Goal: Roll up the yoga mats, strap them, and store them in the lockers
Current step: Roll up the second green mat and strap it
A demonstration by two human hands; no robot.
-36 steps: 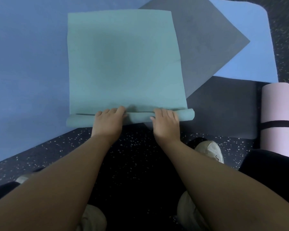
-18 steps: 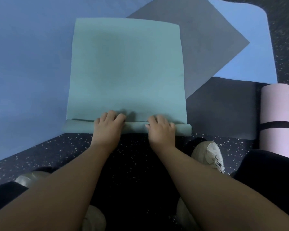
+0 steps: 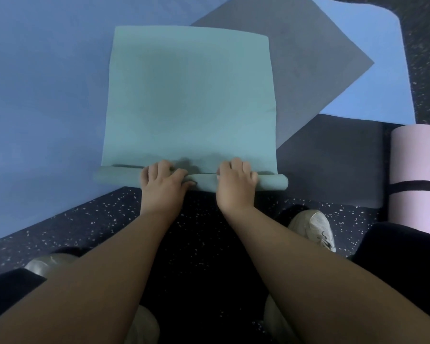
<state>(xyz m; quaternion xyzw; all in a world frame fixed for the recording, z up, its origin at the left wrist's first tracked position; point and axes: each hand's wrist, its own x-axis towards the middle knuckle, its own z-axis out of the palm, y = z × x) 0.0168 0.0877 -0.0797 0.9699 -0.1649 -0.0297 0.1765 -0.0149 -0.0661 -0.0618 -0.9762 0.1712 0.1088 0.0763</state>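
Teal mat [image 3: 189,95] roll under both; left hand [image 3: 162,184] and right hand [image 3: 235,184] curl round it.

flat mats: 5 [image 3: 189,95] | rolled strapped mats: 2 [image 3: 411,175] | hands: 2 [image 3: 163,184] | shoes: 2 [image 3: 315,227]

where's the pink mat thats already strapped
In the head view it lies at the far right edge: the rolled pink mat with its black strap, beside the dark grey mat.
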